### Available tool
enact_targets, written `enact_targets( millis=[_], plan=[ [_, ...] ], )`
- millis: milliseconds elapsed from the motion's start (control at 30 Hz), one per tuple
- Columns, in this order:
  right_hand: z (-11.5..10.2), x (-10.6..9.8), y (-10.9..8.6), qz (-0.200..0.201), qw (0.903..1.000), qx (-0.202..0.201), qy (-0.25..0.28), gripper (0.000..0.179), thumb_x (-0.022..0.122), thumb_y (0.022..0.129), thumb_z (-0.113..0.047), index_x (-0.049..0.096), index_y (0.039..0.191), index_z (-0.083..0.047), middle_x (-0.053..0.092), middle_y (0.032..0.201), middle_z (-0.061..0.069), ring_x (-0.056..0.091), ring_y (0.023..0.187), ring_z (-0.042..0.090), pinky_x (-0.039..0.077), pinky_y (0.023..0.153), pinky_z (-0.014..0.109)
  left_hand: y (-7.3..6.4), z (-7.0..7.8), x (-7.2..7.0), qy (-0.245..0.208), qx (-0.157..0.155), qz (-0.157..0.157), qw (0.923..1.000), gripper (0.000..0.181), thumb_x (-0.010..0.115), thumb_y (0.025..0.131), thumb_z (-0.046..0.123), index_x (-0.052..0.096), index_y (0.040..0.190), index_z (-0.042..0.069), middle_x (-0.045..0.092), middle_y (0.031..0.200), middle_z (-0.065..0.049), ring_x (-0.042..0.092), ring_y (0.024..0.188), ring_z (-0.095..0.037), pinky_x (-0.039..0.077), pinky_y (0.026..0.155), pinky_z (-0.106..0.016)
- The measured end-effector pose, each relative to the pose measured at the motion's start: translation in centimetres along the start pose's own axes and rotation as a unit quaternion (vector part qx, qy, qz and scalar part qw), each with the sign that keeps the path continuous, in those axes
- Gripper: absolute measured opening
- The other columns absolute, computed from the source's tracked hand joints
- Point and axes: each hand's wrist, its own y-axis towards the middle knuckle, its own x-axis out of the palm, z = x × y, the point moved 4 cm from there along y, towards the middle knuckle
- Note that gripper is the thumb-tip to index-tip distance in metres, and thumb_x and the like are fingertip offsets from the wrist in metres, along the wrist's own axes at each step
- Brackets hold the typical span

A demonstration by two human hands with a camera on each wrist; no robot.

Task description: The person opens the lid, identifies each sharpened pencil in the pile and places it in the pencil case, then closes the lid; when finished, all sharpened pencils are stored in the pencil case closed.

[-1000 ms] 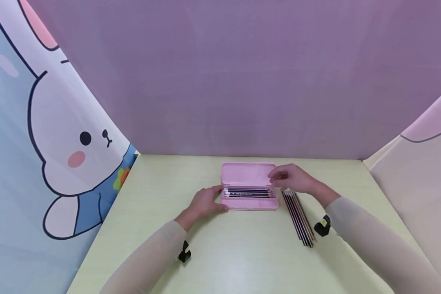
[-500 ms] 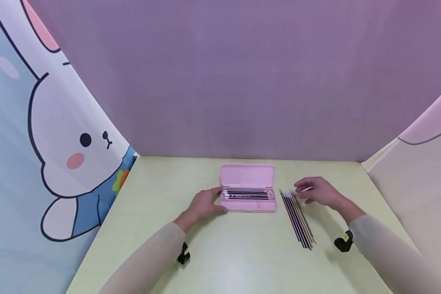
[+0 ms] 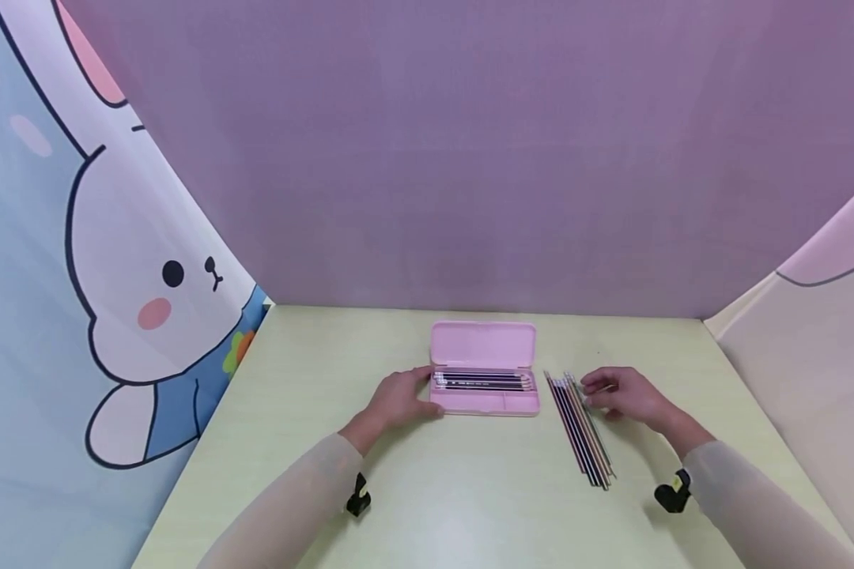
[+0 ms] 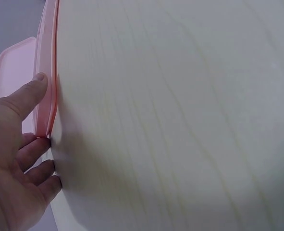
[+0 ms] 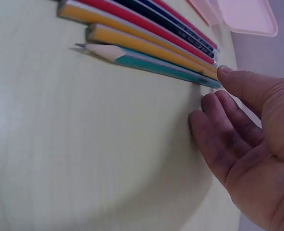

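Observation:
A pink pencil case lies with its lid raised, and several dark pencils lie in its long compartment. My left hand grips the case's left end, the thumb on the front wall and the fingers at the end. To the right of the case, a bunch of loose pencils lies on the table. My right hand is at their far end, fingers loosely bent. In the right wrist view its thumb is close to the end of a teal pencil; whether they touch I cannot tell.
The pale wooden table ends at a purple backdrop. A cloth with a rabbit print hangs on the left, and a pale cloth hangs on the right.
My right hand has moved from the case's raised lid to the right and nearer, down to the far end of the loose pencils. My left hand stays on the case.

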Motion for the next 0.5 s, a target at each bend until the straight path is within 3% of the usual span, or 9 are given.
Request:
enact_targets(
  millis=[500],
  plan=[
    [0.48, 0.65, 0.33, 0.021, 0.9986, -0.007, -0.048, 0.036, 0.077, 0.089, -0.008, 0.067, 0.122, 0.003, 0.070, 0.107, 0.018, 0.063, 0.083, 0.017, 0.057, 0.058, 0.031, -0.11, -0.09, 0.04, -0.003, -0.004, 0.000, 1.0000, 0.089, 0.085, 0.082, 0.047, 0.046, 0.156, 0.017, 0.057, 0.150, -0.009, 0.052, 0.140, -0.036, 0.042, 0.116, -0.054]
  ],
)
